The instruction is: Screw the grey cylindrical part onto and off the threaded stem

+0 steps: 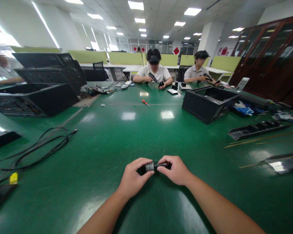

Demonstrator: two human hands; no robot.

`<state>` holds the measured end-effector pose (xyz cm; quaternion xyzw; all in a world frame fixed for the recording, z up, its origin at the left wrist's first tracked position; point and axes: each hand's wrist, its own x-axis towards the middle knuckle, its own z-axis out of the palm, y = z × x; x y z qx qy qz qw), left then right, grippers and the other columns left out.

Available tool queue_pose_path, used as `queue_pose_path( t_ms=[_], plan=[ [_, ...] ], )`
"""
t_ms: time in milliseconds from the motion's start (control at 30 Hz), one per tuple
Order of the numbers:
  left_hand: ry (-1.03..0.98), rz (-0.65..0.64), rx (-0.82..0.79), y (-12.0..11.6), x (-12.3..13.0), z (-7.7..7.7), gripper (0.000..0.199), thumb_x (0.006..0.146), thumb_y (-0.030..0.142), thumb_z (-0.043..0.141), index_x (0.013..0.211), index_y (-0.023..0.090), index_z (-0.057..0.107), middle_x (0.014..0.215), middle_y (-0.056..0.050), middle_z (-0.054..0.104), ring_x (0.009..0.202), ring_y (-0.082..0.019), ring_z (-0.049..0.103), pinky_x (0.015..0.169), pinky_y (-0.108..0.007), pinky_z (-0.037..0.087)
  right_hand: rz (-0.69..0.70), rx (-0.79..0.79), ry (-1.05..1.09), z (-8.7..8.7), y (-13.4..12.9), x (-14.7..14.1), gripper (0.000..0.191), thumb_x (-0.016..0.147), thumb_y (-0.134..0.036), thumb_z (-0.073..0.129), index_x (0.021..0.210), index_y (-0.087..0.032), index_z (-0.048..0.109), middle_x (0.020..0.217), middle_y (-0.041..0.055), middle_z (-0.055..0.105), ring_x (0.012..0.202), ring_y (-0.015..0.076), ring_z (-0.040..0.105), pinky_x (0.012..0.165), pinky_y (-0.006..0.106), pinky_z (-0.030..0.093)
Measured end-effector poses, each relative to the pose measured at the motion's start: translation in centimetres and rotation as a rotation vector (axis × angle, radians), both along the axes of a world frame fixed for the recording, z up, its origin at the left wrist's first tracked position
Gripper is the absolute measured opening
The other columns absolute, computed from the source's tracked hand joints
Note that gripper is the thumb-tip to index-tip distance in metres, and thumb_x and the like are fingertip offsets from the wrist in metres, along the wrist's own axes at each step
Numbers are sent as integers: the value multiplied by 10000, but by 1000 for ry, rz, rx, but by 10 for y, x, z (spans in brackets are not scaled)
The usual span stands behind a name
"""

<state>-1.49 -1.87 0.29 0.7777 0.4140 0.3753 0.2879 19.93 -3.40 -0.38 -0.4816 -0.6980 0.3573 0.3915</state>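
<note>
Small cylindrical part (150,166) is gripped in two bare hands over green tabletop (127,136)

The cylindrical part is held in the lower centre of the frame, its grey metal band toward the left and its dark, ridged shaft toward the right. The grey end is pinched between the thumb and fingers of the left hand (133,177); the shaft is pinched by the thumb and fingers of the right hand (176,170). In the upper centre, an orange-handled screwdriver (144,102) is seen lying on the tabletop. At left, a looped black cable (51,152) is spread near a yellow piece (13,178), and a black computer case (36,100) is seen at upper left. A second open case (205,107) is placed at upper right, with a long dark tray (258,129) and thin tan rods (254,140) lying below and to its right. Across the table, a dark tool is held by a seated person in a white top (153,73), and dark objects are handled by a person in a patterned shirt (196,71).
</note>
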Motion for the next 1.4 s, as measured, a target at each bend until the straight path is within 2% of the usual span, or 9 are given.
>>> queue_pose_path(
  t_ms=[1133,1400],
  plan=[
    [-1,28,22,4,-5,-2,291,768,204,761,1047,268,712,1006,-14,722,937,-191,670,864,-324,515,-64,-28,37,3,1,0,80,800,-230,681,844,-173,716,724,9,688,659,142,605,631,240,440],
    [-2,33,19,3,-5,2,272,770,216,741,1040,236,721,1001,-51,728,929,-215,676,856,-352,535,-67,-27,41,2,1,1,84,806,-238,677,841,-171,712,728,11,689,666,144,607,640,243,451]
  ],
)
